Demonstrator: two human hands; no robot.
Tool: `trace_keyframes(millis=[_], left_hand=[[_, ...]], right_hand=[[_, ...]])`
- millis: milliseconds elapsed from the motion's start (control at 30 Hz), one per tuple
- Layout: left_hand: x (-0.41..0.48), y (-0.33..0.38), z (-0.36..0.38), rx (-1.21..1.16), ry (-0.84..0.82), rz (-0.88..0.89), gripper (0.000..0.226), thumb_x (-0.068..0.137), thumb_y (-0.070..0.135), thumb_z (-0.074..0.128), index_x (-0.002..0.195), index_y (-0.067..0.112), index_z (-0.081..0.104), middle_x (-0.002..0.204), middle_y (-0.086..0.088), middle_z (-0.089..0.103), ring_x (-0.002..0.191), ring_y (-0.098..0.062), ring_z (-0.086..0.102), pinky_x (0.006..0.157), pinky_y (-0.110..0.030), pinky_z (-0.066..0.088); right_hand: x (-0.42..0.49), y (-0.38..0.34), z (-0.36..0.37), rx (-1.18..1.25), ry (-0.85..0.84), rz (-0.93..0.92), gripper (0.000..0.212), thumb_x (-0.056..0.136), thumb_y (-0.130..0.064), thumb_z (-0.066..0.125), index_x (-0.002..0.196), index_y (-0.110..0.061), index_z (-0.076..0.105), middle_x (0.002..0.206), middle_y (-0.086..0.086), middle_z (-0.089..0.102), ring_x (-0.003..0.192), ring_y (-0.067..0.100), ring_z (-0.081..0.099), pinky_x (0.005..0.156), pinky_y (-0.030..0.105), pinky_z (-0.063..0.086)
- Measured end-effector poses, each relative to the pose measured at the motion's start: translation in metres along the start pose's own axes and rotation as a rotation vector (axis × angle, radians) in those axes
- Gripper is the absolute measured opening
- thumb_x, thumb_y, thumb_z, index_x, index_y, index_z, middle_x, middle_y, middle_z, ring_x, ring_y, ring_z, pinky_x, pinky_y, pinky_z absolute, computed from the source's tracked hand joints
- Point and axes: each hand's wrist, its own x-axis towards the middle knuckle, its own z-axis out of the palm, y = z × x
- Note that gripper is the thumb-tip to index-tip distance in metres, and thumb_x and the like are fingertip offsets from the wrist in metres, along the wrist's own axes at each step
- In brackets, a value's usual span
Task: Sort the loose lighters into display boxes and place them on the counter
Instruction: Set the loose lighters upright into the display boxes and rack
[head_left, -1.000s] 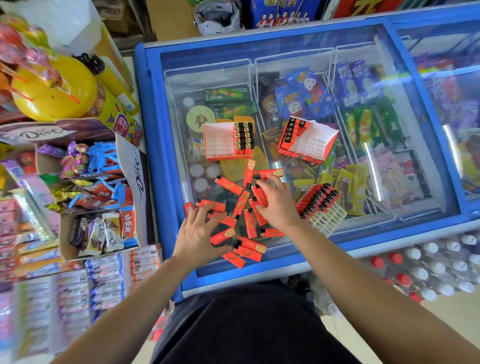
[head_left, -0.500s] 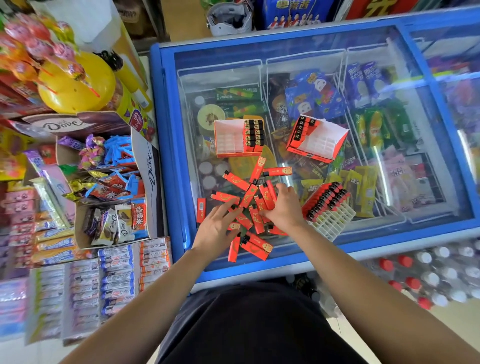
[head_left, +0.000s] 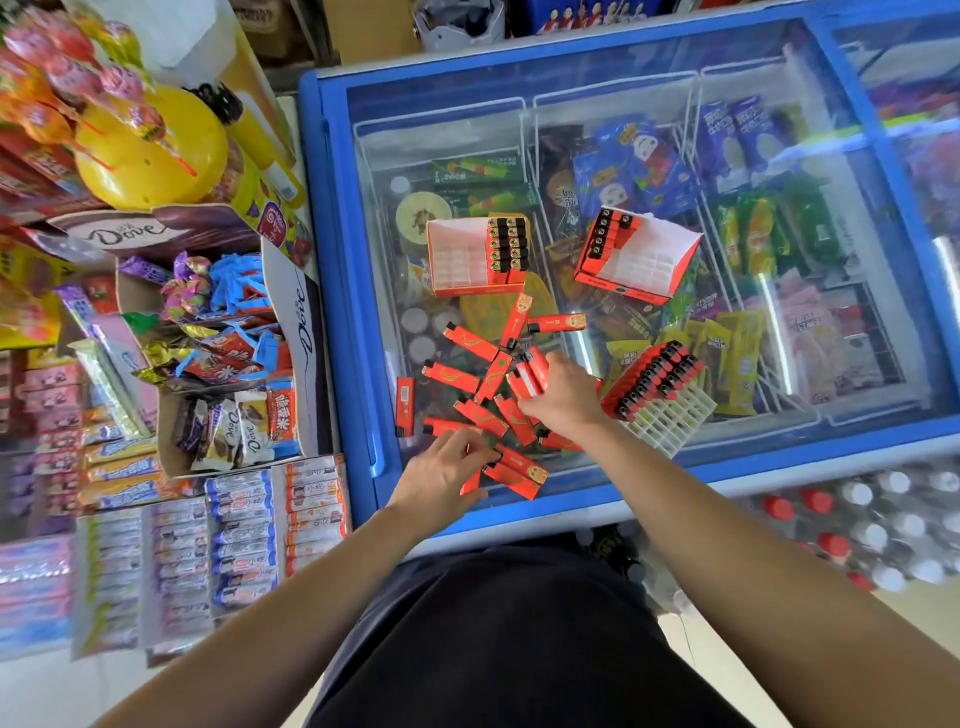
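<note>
While loose red plastic lighters (head_left: 470, 376) lie scattered on the blue-framed glass freezer lid (head_left: 649, 67), the left hand (head_left: 441, 480) pinches one and the right hand (head_left: 561, 395) clasps several, near two red cardboard display boxes (head_left: 475, 257)

Off to the left of the left hand I see a Dove chocolate carton (head_left: 291, 332) heaped with wrapped sweets, and beyond it a yellow lollipop stand (head_left: 150, 150). Nearer me on that side, rows of gum packs (head_left: 244, 535) lie flat. Beneath both hands, under the glass, ice cream wrappers (head_left: 628, 166) fill white wire baskets (head_left: 691, 104). Low to the right of the right hand, capped bottles (head_left: 852, 525) cluster on the floor. My dark clothing (head_left: 519, 639) fills the bottom.
</note>
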Motion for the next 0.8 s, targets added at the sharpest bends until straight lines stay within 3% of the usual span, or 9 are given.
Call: trace_keyframes(millis=[67, 167, 333, 433, 567, 700, 733, 800], left_hand=[[-0.003, 0.001, 0.004, -0.040, -0.006, -0.052, 0.059, 0.073, 0.025, 0.087, 0.126, 0.022, 0.062, 0.122, 0.003, 0.050, 0.107, -0.021, 0.055, 0.062, -0.037, 0.058], [-0.008, 0.009, 0.006, -0.144, 0.038, -0.222, 0.063, 0.073, 0.024, 0.087, 0.127, 0.020, 0.055, 0.113, 0.003, 0.051, 0.083, -0.022, 0.059, 0.065, -0.039, 0.055], [-0.018, 0.018, 0.003, -0.234, 0.081, -0.537, 0.044, 0.079, 0.032, 0.077, 0.111, 0.024, 0.048, 0.087, 0.012, 0.060, 0.074, -0.016, 0.060, 0.065, -0.034, 0.050], [-0.020, 0.020, -0.002, -0.236, 0.097, -0.590, 0.034, 0.081, 0.030, 0.072, 0.110, 0.026, 0.054, 0.085, 0.014, 0.061, 0.076, -0.014, 0.059, 0.061, -0.028, 0.042], [-0.023, 0.019, -0.011, -0.267, 0.114, -0.622, 0.028, 0.074, 0.029, 0.075, 0.102, 0.029, 0.067, 0.085, 0.016, 0.061, 0.074, -0.006, 0.057, 0.058, -0.017, 0.038], [-0.021, 0.023, -0.028, -0.436, 0.203, -0.650, 0.021, 0.076, 0.026, 0.079, 0.086, 0.037, 0.065, 0.081, 0.011, 0.065, 0.075, -0.004, 0.060, 0.061, -0.012, 0.041], [-0.019, 0.024, -0.033, -0.486, 0.213, -0.660, 0.024, 0.076, 0.024, 0.079, 0.086, 0.038, 0.062, 0.082, 0.010, 0.065, 0.074, -0.005, 0.060, 0.059, -0.008, 0.040], [-0.013, 0.023, -0.039, -0.574, 0.217, -0.673, 0.029, 0.075, 0.023, 0.081, 0.090, 0.035, 0.059, 0.085, 0.007, 0.065, 0.075, -0.011, 0.062, 0.059, -0.009, 0.043]], right_hand=[[-0.001, 0.003, 0.000, -0.013, 0.003, -0.028, 0.041, 0.078, -0.032, 0.081, 0.093, -0.009, 0.050, 0.090, 0.001, 0.052, 0.082, 0.020, 0.053, 0.067, 0.028, 0.035], [-0.005, 0.006, 0.003, -0.037, 0.028, -0.066, 0.038, 0.084, -0.033, 0.077, 0.088, -0.011, 0.046, 0.086, 0.003, 0.051, 0.078, 0.021, 0.051, 0.066, 0.028, 0.033], [-0.007, 0.007, 0.013, -0.007, 0.071, -0.074, 0.042, 0.082, -0.028, 0.079, 0.107, -0.005, 0.055, 0.096, 0.008, 0.066, 0.085, 0.024, 0.065, 0.066, 0.027, 0.042], [-0.010, 0.004, 0.014, -0.010, 0.086, -0.099, 0.050, 0.080, -0.029, 0.082, 0.113, -0.003, 0.055, 0.103, 0.012, 0.069, 0.094, 0.028, 0.068, 0.078, 0.034, 0.054], [-0.010, 0.004, 0.018, 0.018, 0.084, -0.091, 0.050, 0.082, -0.026, 0.080, 0.116, 0.001, 0.056, 0.107, 0.015, 0.067, 0.102, 0.031, 0.064, 0.087, 0.041, 0.053], [-0.015, 0.007, 0.015, 0.270, 0.041, -0.011, 0.030, 0.081, -0.024, 0.082, 0.090, -0.012, 0.055, 0.082, -0.007, 0.054, 0.078, 0.014, 0.053, 0.061, 0.018, 0.035], [-0.019, 0.006, 0.013, 0.379, 0.028, -0.001, 0.029, 0.080, -0.022, 0.083, 0.086, -0.016, 0.056, 0.079, -0.009, 0.055, 0.074, 0.010, 0.054, 0.060, 0.017, 0.034], [-0.029, 0.004, 0.007, 0.627, -0.008, 0.009, 0.024, 0.079, -0.020, 0.083, 0.092, -0.015, 0.064, 0.085, -0.005, 0.068, 0.080, 0.011, 0.065, 0.070, 0.024, 0.047]])
